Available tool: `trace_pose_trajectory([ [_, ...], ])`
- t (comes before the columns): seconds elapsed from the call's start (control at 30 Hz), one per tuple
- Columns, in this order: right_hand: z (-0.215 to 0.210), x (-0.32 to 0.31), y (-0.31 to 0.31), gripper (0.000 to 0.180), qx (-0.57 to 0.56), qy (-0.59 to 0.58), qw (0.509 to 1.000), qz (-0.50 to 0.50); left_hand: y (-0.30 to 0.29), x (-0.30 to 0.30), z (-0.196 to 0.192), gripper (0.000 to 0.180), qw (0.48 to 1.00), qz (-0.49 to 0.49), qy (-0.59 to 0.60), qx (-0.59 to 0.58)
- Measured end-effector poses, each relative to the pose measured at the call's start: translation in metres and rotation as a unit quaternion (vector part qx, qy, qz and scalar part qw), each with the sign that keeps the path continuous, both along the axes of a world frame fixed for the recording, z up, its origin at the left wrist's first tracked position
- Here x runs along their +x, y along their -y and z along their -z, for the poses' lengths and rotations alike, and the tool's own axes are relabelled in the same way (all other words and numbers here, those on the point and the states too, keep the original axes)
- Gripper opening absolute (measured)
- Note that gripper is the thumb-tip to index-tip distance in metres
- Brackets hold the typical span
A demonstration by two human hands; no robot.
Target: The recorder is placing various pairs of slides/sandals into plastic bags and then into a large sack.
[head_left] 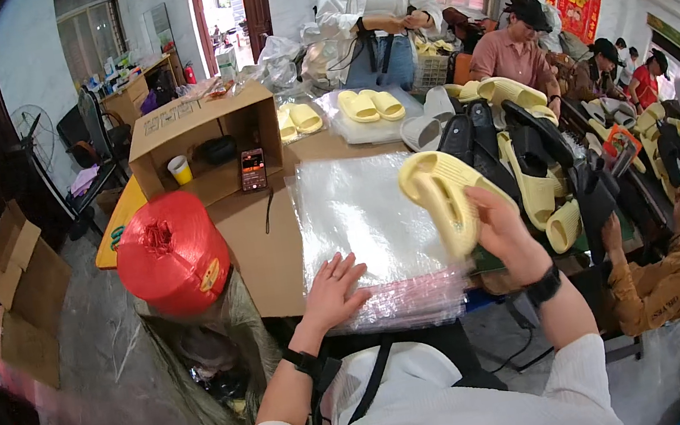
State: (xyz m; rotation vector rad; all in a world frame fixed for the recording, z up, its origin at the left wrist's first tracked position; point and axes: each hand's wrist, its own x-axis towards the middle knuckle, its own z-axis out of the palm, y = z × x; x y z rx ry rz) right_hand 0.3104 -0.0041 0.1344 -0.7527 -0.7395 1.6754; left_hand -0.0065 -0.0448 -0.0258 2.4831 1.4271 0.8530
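Observation:
In my right hand (504, 231) is a yellow slipper (442, 183) with a ribbed footbed, raised over the right side of a stack of clear plastic bags (359, 197). Whether a second slipper is pressed against it, I cannot tell. My left hand (336, 293) lies flat on the lower left of the stack, fingers spread, holding nothing. The bags have pinkish edges toward me. Just right of the held slipper, black slippers (484, 140) and more yellow slippers (536, 194) are heaped.
To the left stand a large red roll of plastic twine (172, 252) and an open cardboard box (203, 132) with a phone (253, 170) at its front. Yellow slippers (370, 106) lie on plastic at the back. Several people work around the table, one close on the right (671, 279).

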Motion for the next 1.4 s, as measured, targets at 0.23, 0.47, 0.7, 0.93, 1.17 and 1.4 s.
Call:
trace_pose_trajectory([
  [0.23,0.056,-0.041,-0.062,0.032,0.011,0.127,0.990,-0.057,-0.001,0.001,0.000,0.054,1.000,0.009,-0.008,-0.011],
  [0.47,0.089,-0.017,-0.065,0.057,0.259,0.714,0.648,0.059,-0.002,0.000,0.001,0.053,1.000,0.000,0.002,-0.006],
  [0.7,0.114,-0.024,-0.104,0.022,0.318,0.682,0.659,-0.026,-0.002,-0.001,0.000,0.054,1.000,0.002,0.003,-0.003],
  [0.93,0.103,-0.086,-0.127,0.040,0.430,0.601,0.669,-0.077,-0.001,-0.002,0.002,0.055,1.000,-0.001,-0.016,-0.012],
  [1.17,0.129,-0.106,-0.151,0.040,0.383,0.696,0.604,-0.064,0.000,0.001,-0.007,0.055,1.000,0.005,0.006,-0.022],
  [1.4,0.062,-0.061,-0.071,0.024,0.296,0.602,0.738,0.079,0.003,0.003,-0.008,0.069,1.000,-0.004,0.010,-0.017],
])
